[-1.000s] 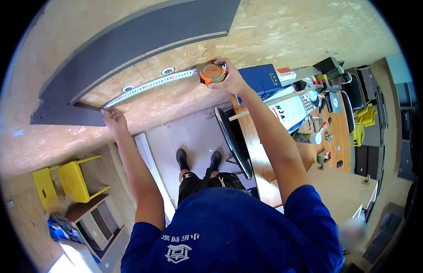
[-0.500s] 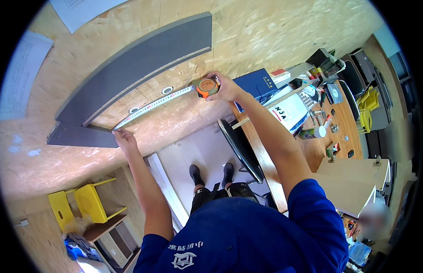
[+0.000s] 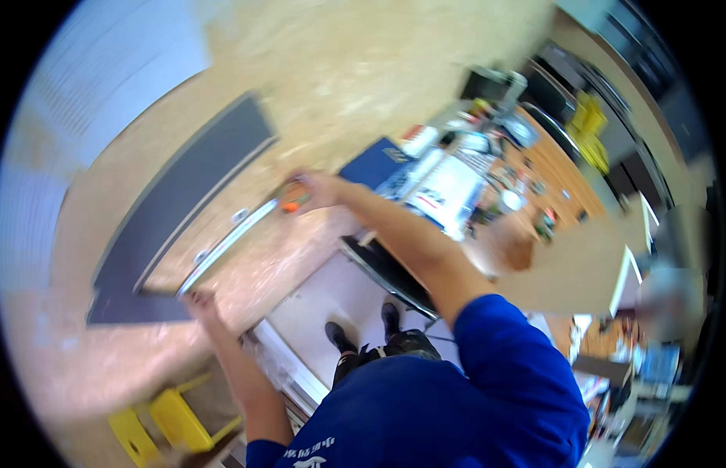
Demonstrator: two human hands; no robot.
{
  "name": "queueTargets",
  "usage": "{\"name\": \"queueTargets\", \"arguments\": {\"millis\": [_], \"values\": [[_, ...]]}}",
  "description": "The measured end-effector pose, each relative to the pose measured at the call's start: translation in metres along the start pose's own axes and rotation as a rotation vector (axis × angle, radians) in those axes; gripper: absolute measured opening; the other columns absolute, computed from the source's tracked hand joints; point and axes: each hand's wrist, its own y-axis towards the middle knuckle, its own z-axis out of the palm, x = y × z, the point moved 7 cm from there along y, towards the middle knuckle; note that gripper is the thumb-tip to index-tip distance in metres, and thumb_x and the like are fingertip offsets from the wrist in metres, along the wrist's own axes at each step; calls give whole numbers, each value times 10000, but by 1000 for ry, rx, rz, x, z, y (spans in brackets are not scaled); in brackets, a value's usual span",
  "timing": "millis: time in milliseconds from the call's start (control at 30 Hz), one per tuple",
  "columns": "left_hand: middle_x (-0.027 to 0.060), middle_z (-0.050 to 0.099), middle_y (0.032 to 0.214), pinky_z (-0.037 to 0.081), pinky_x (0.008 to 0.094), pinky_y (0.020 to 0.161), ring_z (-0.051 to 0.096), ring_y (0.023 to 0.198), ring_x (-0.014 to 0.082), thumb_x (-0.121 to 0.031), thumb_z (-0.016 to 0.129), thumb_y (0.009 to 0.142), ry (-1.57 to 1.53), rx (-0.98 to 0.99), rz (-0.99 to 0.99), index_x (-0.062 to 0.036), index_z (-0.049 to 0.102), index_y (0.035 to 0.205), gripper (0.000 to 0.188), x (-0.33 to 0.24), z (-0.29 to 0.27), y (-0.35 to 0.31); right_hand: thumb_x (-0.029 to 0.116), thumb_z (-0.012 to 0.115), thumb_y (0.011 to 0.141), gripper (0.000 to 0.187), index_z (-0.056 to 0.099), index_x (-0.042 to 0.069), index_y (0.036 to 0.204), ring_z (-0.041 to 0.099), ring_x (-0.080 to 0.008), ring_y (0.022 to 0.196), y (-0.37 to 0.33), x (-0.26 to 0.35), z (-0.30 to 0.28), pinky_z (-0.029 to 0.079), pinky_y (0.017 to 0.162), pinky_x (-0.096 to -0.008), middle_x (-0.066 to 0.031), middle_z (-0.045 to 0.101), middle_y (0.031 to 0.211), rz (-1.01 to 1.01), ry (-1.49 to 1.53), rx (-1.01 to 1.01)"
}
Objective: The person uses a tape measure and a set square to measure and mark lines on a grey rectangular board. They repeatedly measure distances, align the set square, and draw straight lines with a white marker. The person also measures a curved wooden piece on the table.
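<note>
A tape measure point(image 3: 292, 196) with an orange and dark case is gripped in my right hand point(image 3: 320, 189). Its white blade point(image 3: 232, 243) runs out along the wall down to my left hand point(image 3: 199, 303), whose fingers are closed at the blade's far end. That end meets the short leg of a dark grey L-shaped frame point(image 3: 175, 191) against the wood-chip wall. The blade lies beside the frame's long leg, with a gap between them. Two small round fittings point(image 3: 239, 215) show in the wall just above the blade. Motion blurs both hands.
Right of me stands a wooden table point(image 3: 562, 168) with a blue folder point(image 3: 374, 162), papers and small tools. A black chair point(image 3: 390, 273) is tucked against it. Pale panels point(image 3: 573, 269) lie nearer. Yellow chairs point(image 3: 179, 417) stand lower left. A blurred person point(image 3: 665, 304) is at far right.
The whole view has swung and blurred, shifting the frame, wall and table in the picture. Both hands keep their hold on the tape measure, its blade still stretched between them.
</note>
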Motion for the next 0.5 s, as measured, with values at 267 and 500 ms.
{"name": "queueTargets", "arguments": {"millis": [267,500], "values": [[0,536,767,417,235,608,475,694,100,-218,612,1013,-60,-22,-6,-71,562,963,163,22,45,-128,395,940,564,891,530,17,1259,611,-330,1051,-171,61,-1,497,897,-425,-198,606,1155,42,-70,-344],[32,589,1015,467,260,696,545,826,117,-78,593,996,532,268,-316,-38,544,1331,341,81,54,-258,415,940,627,904,457,20,1281,643,-307,1106,-349,70,84,502,963,-393,-195,626,1173,574,277,-398]]}}
